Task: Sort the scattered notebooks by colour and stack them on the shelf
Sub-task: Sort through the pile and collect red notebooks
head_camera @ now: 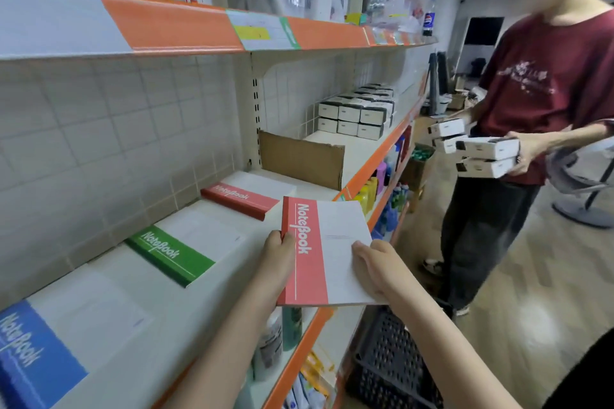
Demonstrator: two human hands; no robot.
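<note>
Red notebook (327,252): held in both my hands over the front edge of the shelf (186,302), cover up, tilted slightly. Its long axis runs from 6 to 12 o'clock, leaning a little toward 11; the red spine band lies on the left side, the white part of the cover on the right.

My left hand (277,254) grips the spine edge, fingers curled around it. My right hand (372,267) holds the right-hand side, thumb lying on the white cover.

On the shelf: a red stack (246,199) at 11 o'clock from the held notebook, a green stack (176,256) at 9 o'clock, a blue stack (36,355) at 8 o'clock, well apart from one another. A cardboard divider (300,159) stands upright beyond the red stack, at 12 o'clock. White boxes (355,113) are stacked farther along.

At 2 o'clock a person in a maroon shirt (545,86) holds more white boxes. A black crate (388,365) sits on the floor at 5 o'clock.
</note>
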